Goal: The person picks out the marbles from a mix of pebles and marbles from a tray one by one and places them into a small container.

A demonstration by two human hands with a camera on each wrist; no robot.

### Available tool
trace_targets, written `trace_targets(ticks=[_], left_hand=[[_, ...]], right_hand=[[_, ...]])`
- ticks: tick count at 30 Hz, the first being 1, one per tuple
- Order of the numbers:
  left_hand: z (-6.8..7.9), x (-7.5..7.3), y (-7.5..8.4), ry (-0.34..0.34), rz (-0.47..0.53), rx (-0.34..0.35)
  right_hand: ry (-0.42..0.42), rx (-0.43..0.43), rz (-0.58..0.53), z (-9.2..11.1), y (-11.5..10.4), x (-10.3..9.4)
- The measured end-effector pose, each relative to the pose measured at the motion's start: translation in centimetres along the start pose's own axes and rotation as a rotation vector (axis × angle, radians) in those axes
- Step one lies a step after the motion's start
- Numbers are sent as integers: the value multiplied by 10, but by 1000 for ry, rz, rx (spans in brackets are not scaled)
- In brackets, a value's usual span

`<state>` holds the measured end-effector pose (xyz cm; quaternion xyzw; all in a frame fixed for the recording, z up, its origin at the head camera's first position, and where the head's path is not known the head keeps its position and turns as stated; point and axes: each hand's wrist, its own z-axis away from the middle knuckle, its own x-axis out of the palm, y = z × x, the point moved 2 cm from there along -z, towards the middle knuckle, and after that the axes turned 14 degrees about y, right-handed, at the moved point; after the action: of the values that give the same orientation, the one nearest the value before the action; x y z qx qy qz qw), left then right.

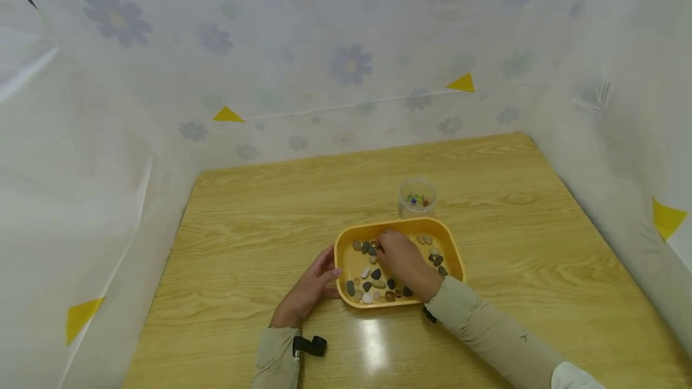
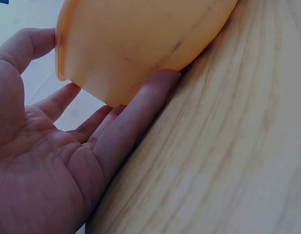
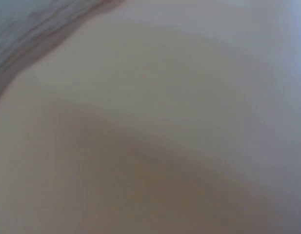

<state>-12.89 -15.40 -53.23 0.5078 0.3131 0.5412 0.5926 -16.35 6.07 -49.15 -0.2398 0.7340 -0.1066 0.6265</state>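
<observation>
A yellow plastic tray (image 1: 454, 245) holds several scattered pebbles, among them a dark pebble (image 1: 376, 274) and a white pebble (image 1: 367, 298). My left hand (image 1: 307, 288) holds the tray's left end. One fingertip reaches the rim, and other fingers lie against the outer wall (image 2: 126, 48) in the left wrist view. Inside the tray, my right hand (image 1: 404, 260) bends down over the back left part, fingertips at a small brown piece beside grey pebbles (image 1: 365, 247). Whether it pinches anything I cannot tell. The right wrist view is blurred.
Just behind the tray stands a clear round container (image 1: 417, 197) with small coloured pieces, green, blue and reddish, at its bottom. The wooden table (image 1: 259, 215) is bordered by whitish sheeting (image 1: 303, 65) with a flower pattern and yellow triangular markers (image 1: 229, 115).
</observation>
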Motion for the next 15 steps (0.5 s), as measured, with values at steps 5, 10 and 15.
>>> trace_targets(ticks=[5,10,15], left_hand=[[1,0,0,-11,5,5],[0,-1,-1,2,-13,-12],[-1,-2,-2,3,-12,-6]], right_hand=[[-32,6,2,2,0,0],[-36,2,-4,2,-1,-1],[-38,10,-12,2,-1,-2]])
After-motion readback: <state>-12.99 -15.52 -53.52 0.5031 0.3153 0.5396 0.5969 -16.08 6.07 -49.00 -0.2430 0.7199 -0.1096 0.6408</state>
